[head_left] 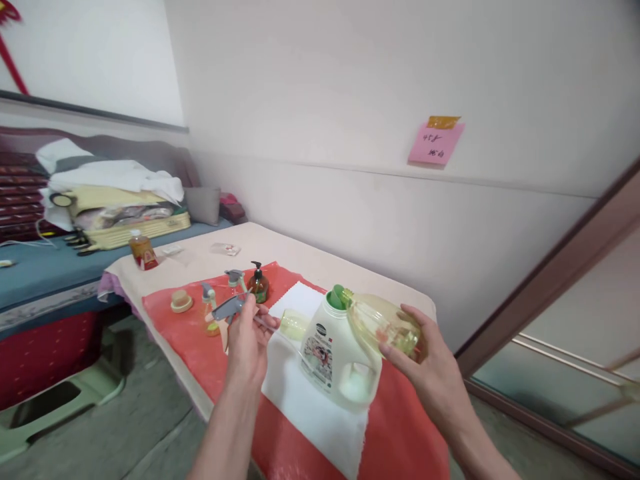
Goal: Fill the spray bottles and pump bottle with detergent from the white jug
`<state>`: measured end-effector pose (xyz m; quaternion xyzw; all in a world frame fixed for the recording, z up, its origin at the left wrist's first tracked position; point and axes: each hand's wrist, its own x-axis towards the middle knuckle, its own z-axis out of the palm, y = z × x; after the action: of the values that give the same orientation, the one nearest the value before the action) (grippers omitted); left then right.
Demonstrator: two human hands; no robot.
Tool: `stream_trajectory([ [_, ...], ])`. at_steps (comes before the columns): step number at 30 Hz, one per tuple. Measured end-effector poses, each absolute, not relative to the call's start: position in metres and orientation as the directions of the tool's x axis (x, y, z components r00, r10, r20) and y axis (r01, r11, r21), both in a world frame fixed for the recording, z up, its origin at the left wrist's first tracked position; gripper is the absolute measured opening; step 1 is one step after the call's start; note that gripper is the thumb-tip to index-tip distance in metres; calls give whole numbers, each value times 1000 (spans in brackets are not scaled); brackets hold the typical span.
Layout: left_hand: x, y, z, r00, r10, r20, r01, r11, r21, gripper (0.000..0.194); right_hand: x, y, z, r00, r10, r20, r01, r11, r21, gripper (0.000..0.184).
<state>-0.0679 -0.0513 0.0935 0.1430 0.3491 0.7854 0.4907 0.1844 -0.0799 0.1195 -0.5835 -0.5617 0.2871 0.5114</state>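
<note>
Right hand (434,360) has its fingers curled round the base end of a clear yellow bottle (377,320); bottle runs left from the palm, long axis roughly sideways, neck at the green spout (337,298) of a white jug (345,353). Can't tell if neck and spout touch. Right hand is nearer the jug mouth. Left hand (249,347) pinches a grey trigger head (230,308), its thin tube hanging rightward in front of the jug, the one thing in the way on that side. Further out: jug upright on white cloth (320,420), yellow-green container (294,325) behind left fingertips, brown pump bottle (259,285) beyond, red mat (405,413) under all that
</note>
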Motion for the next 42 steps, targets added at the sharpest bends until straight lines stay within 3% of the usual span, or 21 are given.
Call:
stream_trajectory([
  [4,-70,-53,92,-472,874,-113,-682,-281,675,32,194,-69,139,151,942,301,575,163,-801,80],
  [9,-72,-50,86,-469,875,-120,-698,-284,658,32,194,-54,168,85,924,373,673,223,-706,81],
  [23,-72,-53,82,-409,902,-140,-695,-208,688,40,146,-14,219,-28,916,401,711,300,-636,81],
  [32,-73,-55,82,-414,899,-142,-694,-211,689,41,134,-14,219,-52,901,430,721,332,-608,73],
  [42,-68,-54,81,-406,905,-127,-682,-208,701,37,138,-19,216,-19,906,423,683,321,-656,70],
])
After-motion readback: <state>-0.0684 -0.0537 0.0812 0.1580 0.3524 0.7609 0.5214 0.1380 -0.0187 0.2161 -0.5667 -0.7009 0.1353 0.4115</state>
